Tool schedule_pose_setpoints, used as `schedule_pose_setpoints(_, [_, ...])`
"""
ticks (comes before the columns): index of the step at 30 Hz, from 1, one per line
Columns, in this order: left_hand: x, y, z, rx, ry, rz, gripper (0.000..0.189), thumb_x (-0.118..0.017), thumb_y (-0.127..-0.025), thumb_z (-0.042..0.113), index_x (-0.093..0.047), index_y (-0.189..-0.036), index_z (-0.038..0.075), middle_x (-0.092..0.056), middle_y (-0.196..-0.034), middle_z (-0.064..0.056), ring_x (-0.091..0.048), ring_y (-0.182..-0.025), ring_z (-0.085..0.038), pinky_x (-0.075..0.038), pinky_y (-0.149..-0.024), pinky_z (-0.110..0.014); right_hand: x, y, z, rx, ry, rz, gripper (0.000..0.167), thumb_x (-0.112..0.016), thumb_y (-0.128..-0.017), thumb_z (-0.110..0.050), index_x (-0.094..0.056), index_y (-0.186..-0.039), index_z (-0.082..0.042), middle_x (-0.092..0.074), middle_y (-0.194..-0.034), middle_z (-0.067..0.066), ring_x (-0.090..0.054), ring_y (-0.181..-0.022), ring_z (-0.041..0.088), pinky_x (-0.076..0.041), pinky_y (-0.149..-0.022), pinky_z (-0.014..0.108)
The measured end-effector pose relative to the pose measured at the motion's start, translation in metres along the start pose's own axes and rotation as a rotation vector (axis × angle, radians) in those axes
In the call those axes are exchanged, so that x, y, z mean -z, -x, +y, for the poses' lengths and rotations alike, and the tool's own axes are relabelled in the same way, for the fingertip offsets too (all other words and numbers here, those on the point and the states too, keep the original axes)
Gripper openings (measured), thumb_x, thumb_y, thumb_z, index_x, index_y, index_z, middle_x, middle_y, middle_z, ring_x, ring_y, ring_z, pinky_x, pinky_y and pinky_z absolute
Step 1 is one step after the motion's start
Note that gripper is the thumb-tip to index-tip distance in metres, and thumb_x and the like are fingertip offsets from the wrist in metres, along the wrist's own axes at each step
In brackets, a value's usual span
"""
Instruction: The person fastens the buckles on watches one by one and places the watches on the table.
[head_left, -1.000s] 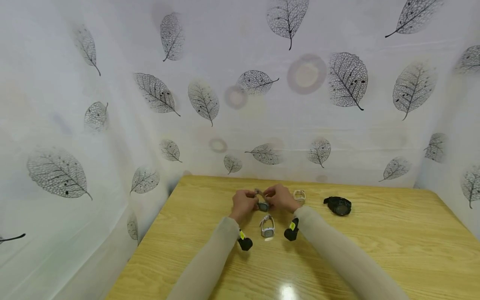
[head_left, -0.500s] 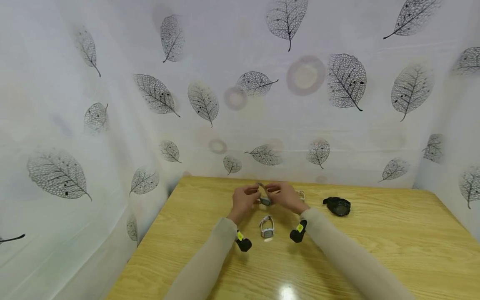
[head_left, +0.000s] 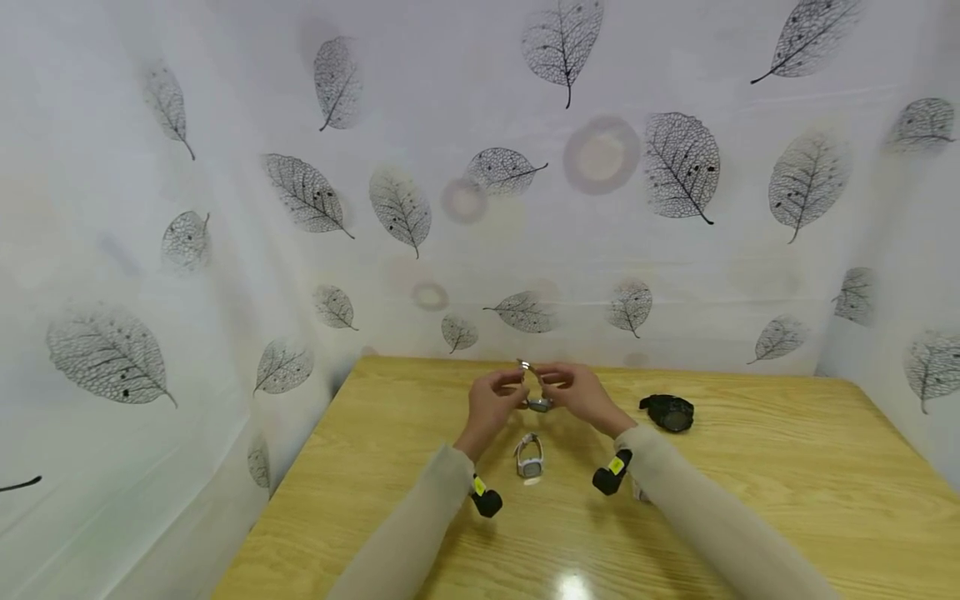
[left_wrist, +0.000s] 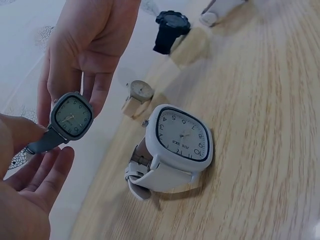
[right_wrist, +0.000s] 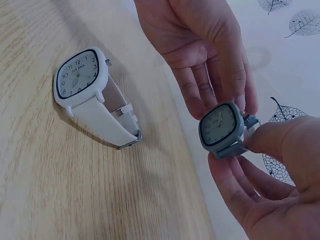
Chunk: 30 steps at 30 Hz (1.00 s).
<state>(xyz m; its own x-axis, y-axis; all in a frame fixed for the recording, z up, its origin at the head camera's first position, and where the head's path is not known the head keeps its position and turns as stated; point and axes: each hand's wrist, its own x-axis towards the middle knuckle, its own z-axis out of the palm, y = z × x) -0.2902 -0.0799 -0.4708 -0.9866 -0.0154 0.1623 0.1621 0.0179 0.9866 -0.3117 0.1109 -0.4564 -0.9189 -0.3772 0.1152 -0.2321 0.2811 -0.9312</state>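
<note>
Between my two hands is a grey-blue wristwatch (head_left: 538,405) with a rounded-square case, lifted over the far part of the table. My left hand (head_left: 491,408) pinches its strap near the case, thumb on top, as the left wrist view shows. On the other side my right hand (head_left: 583,397) holds the watch, with thumb and fingers at the case and strap. The dial (left_wrist: 72,117) faces the wrist cameras. Nearer to me a white wristwatch (head_left: 530,457) lies on its side, its strap (right_wrist: 102,120) buckled into a loop.
A black wristwatch (head_left: 670,412) lies to the right on the wooden table (head_left: 750,467). A small watch with a beige strap (left_wrist: 141,91) shows in the left wrist view. My right sleeve partly covers a pale thing (head_left: 640,492). A leaf-print curtain (head_left: 480,250) closes off the back.
Both hands have raised the grey-blue watch a little and shifted it slightly right. My right wrist has swung outward, and the right hand now covers the small beige watch in the head view.
</note>
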Motion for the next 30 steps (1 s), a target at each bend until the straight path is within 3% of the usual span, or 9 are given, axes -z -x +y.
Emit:
schedule_pose_setpoints(3, [0.0, 0.002, 0.0, -0.041, -0.022, -0.004, 0.025, -0.074, -0.09, -0.005, -0.071, -0.114, -0.009, -0.071, -0.117, -0.024, -0.074, -0.092, -0.034, -0.063, -0.073, -0.038, 0.0, 0.002, -0.002, -0.001, -0.013, 0.0, 0.039, -0.065, -0.101, -0.006, -0.062, -0.14, -0.005, -0.066, -0.128, 0.026, -0.071, -0.104, 0.035, -0.062, -0.079, 0.038])
schedule_pose_setpoints(9, [0.002, 0.003, -0.002, -0.103, -0.035, -0.012, 0.017, -0.071, -0.092, -0.008, -0.071, -0.109, -0.01, -0.07, -0.112, -0.03, -0.071, -0.092, -0.045, -0.063, -0.073, -0.047, 0.003, 0.006, -0.002, -0.001, -0.055, -0.001, 0.041, -0.063, -0.104, -0.01, -0.058, -0.145, -0.007, -0.064, -0.128, 0.03, -0.066, -0.103, 0.049, -0.061, -0.082, 0.052])
schedule_pose_setpoints(12, [0.003, 0.004, -0.001, -0.093, -0.042, -0.013, 0.014, -0.072, -0.093, -0.005, -0.071, -0.106, -0.009, -0.072, -0.107, -0.027, -0.072, -0.088, -0.044, -0.063, -0.071, -0.044, 0.003, 0.007, -0.002, 0.0, -0.055, -0.007, 0.041, -0.063, -0.104, -0.014, -0.059, -0.144, -0.008, -0.066, -0.127, 0.026, -0.066, -0.103, 0.05, -0.061, -0.082, 0.052])
schedule_pose_setpoints(17, [0.007, 0.005, -0.004, -0.064, -0.038, -0.001, 0.013, -0.076, -0.093, 0.005, -0.07, -0.099, -0.005, -0.073, -0.097, -0.019, -0.073, -0.078, -0.029, -0.063, -0.068, -0.036, 0.0, 0.01, -0.001, 0.005, -0.063, -0.026, 0.041, -0.064, -0.104, -0.016, -0.059, -0.143, -0.006, -0.064, -0.129, 0.028, -0.066, -0.103, 0.05, -0.062, -0.08, 0.049])
schedule_pose_setpoints(20, [0.01, 0.005, -0.005, -0.042, -0.015, -0.006, 0.017, -0.076, -0.094, 0.01, -0.068, -0.099, -0.004, -0.073, -0.095, -0.022, -0.072, -0.076, -0.026, -0.063, -0.068, -0.036, -0.002, 0.011, -0.001, 0.016, -0.066, -0.027, 0.041, -0.064, -0.104, -0.016, -0.06, -0.143, -0.005, -0.063, -0.129, 0.031, -0.066, -0.102, 0.05, -0.062, -0.077, 0.048])
schedule_pose_setpoints(25, [0.015, 0.004, -0.004, -0.02, 0.032, -0.041, 0.025, -0.074, -0.097, 0.014, -0.065, -0.11, -0.004, -0.072, -0.103, -0.03, -0.073, -0.084, -0.038, -0.063, -0.07, -0.039, -0.004, 0.012, -0.002, 0.027, -0.048, -0.021, 0.04, -0.065, -0.104, -0.02, -0.062, -0.141, -0.006, -0.066, -0.123, 0.03, -0.068, -0.099, 0.049, -0.062, -0.077, 0.052])
schedule_pose_setpoints(30, [0.018, 0.005, -0.002, -0.029, 0.035, -0.08, 0.03, -0.072, -0.098, 0.016, -0.069, -0.12, -0.005, -0.073, -0.103, -0.026, -0.069, -0.092, -0.05, -0.063, -0.074, -0.046, -0.004, 0.014, -0.001, 0.032, -0.034, -0.016, 0.038, -0.065, -0.104, -0.023, -0.064, -0.137, -0.005, -0.069, -0.116, 0.029, -0.071, -0.092, 0.041, -0.062, -0.075, 0.049])
